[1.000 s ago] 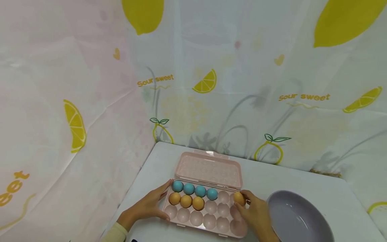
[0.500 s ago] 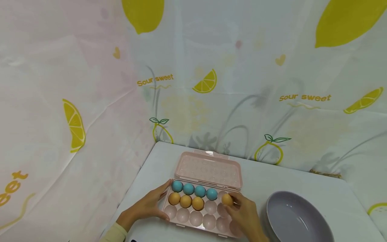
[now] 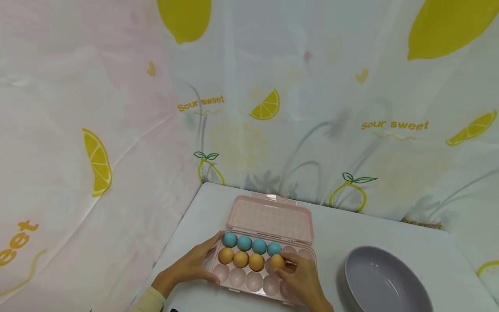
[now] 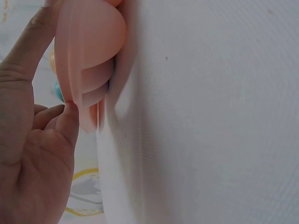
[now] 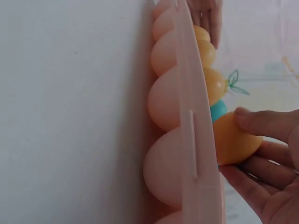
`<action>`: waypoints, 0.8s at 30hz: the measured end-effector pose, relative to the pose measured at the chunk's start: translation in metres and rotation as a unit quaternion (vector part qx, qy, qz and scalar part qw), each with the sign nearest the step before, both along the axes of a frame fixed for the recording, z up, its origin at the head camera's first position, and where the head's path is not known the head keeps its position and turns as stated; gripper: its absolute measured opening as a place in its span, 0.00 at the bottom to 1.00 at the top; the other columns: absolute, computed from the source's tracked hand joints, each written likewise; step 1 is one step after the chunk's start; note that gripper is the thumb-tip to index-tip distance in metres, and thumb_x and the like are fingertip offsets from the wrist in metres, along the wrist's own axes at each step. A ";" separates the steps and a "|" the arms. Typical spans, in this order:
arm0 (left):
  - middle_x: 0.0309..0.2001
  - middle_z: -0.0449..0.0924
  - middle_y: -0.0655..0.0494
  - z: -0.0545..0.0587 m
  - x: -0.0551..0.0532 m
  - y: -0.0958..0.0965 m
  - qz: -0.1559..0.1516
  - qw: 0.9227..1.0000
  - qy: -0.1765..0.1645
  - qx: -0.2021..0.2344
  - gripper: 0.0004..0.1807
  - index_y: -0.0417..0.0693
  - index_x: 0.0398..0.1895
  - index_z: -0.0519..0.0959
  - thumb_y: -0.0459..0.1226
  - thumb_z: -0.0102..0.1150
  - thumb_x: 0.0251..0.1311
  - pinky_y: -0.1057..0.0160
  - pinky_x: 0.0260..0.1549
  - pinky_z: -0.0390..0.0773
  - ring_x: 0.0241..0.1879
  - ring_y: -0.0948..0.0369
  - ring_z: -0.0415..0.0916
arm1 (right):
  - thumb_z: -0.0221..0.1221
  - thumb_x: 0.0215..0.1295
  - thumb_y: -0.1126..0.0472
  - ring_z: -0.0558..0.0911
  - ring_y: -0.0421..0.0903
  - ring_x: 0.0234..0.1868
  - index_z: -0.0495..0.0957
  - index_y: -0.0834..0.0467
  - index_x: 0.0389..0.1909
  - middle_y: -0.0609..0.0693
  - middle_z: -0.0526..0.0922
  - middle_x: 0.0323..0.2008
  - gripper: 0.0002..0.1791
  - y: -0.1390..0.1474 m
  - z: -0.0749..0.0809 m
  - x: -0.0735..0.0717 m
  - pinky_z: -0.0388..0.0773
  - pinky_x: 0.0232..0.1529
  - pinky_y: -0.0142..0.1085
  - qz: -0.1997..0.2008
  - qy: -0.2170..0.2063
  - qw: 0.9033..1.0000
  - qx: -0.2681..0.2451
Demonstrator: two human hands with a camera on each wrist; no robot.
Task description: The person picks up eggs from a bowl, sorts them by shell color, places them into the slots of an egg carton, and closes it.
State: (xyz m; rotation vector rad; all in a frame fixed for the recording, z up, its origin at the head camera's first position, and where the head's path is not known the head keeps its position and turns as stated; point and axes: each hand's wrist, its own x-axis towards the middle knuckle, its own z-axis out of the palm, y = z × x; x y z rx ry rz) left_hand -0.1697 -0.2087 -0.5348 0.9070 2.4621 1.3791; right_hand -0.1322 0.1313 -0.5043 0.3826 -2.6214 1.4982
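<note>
A pink egg box [image 3: 254, 281] lies on the white table with its lid [image 3: 269, 219] folded back. Several blue eggs [image 3: 244, 243] fill part of its back row, and three orange eggs [image 3: 241, 259] stand in the middle row. My left hand [image 3: 191, 264] grips the box's left end, thumb at the near corner and fingertips at the far one. Pinched between the thumb and fingers of my right hand [image 3: 304, 277] is another orange egg [image 5: 236, 140]. In the right wrist view it hangs just over the rim, beside the row of orange eggs; its lower side is partly hidden by fingers.
To the right of the box stands a grey-purple bowl [image 3: 383, 277], cut off by the lower frame edge. A lemon-printed cloth [image 3: 241, 143] hangs behind and left of the table. A small dark object [image 3: 173, 310] shows at the bottom edge.
My right hand has carried the orange egg leftward across the box, from the right end to beside the other orange eggs. The left hand has stayed on the box.
</note>
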 end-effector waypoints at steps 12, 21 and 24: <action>0.76 0.45 0.42 -0.002 -0.003 0.000 -0.009 1.000 0.009 0.018 0.71 0.39 0.77 0.44 0.45 0.82 0.31 0.54 0.64 0.65 0.74 0.47 0.46 | 0.73 0.49 0.66 0.86 0.52 0.43 0.81 0.69 0.47 0.60 0.86 0.42 0.23 -0.005 -0.011 0.000 0.85 0.40 0.32 0.030 0.002 0.998 -0.046; 0.76 0.44 0.41 -0.004 -0.001 -0.001 -0.011 1.000 0.015 0.004 0.71 0.37 0.77 0.43 0.50 0.80 0.33 0.58 0.65 0.65 0.74 0.48 0.46 | 0.76 0.41 0.70 0.86 0.50 0.40 0.81 0.63 0.39 0.54 0.86 0.38 0.21 -0.011 -0.018 0.002 0.85 0.40 0.30 -0.009 0.031 0.999 0.008; 0.77 0.44 0.44 -0.005 -0.001 -0.001 -0.007 1.000 0.011 -0.002 0.72 0.39 0.77 0.43 0.51 0.80 0.33 0.59 0.65 0.65 0.74 0.50 0.46 | 0.76 0.40 0.71 0.86 0.50 0.40 0.81 0.63 0.38 0.53 0.85 0.38 0.21 -0.013 -0.020 0.003 0.85 0.41 0.30 -0.017 0.044 0.999 0.018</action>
